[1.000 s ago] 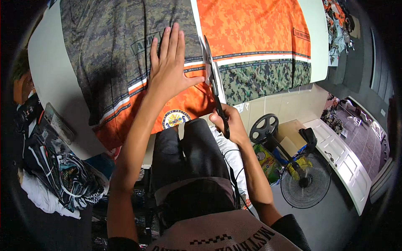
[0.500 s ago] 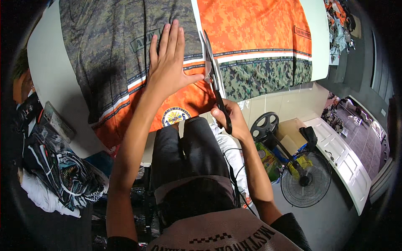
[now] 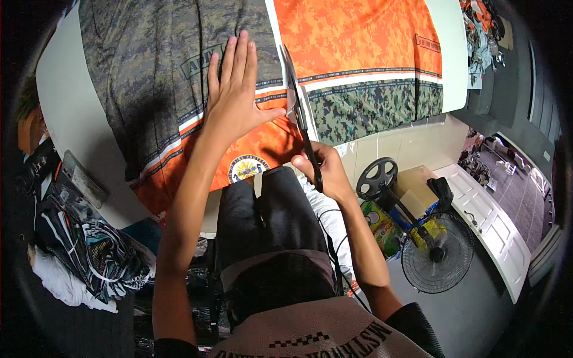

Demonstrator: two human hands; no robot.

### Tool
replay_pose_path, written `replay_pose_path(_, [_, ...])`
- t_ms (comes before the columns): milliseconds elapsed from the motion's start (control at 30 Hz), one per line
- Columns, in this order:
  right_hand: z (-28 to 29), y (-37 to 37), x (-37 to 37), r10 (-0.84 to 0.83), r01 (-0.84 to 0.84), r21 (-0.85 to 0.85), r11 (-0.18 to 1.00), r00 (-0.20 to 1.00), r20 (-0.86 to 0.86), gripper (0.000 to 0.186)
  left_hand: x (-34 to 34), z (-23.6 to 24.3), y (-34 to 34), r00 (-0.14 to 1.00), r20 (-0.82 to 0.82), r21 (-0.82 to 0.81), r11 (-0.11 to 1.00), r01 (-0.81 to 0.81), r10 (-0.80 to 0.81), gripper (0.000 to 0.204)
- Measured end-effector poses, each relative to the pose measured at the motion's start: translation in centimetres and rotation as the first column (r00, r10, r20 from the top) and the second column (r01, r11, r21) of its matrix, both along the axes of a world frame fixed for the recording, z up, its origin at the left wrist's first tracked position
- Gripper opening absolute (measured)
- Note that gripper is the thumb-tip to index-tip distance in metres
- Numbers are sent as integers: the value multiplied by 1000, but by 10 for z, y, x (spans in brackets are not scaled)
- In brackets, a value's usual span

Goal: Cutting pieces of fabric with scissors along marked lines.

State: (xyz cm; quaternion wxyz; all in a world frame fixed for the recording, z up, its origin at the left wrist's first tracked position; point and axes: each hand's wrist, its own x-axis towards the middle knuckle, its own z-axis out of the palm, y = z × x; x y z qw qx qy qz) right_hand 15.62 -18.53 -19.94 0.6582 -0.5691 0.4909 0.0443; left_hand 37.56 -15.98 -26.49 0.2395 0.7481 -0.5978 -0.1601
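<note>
My left hand (image 3: 234, 98) lies flat with fingers stretched on a printed fabric (image 3: 149, 53), dark camouflage above and orange along its near edge. Its thumb points right, close to the white seam strip. Gripped in my right hand (image 3: 329, 170) is a large pair of black-handled scissors (image 3: 305, 128), blades pointing away along the white strip between the two printed areas. The blades look nearly closed; whether fabric lies between them I cannot make out. Right of the scissors spreads an orange camouflage piece (image 3: 358, 42) with a green camouflage band (image 3: 376, 110).
The fabric lies on a white table (image 3: 65, 101). A standing fan (image 3: 437, 253), a cardboard box (image 3: 416, 188) and a white door panel (image 3: 495, 238) are at the right. Bundled dark garments (image 3: 101, 250) and white cloth (image 3: 65, 280) lie at the left. A grey slab-like object (image 3: 83, 179) rests on the table's left edge.
My left hand has shifted slightly left and stays flat. The scissors and my right hand have moved slightly left and nearer me, and the blades look more closed.
</note>
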Motion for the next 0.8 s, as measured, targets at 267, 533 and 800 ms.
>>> replay_pose_path(267, [-1,1,1,18,-18,22,1000,999,31,38,2,2,0,1000,0,26,1000,5,-5,121])
replay_pose_path(533, [2,-13,17,-43,41,62,997,999,19,37,2,2,1,1000,-16,15,1000,8,-8,121])
replay_pose_path(800, [5,-18,33,-22,22,-17,1000,1000,-15,42,3,4,0,1000,-23,27,1000,3,-3,121])
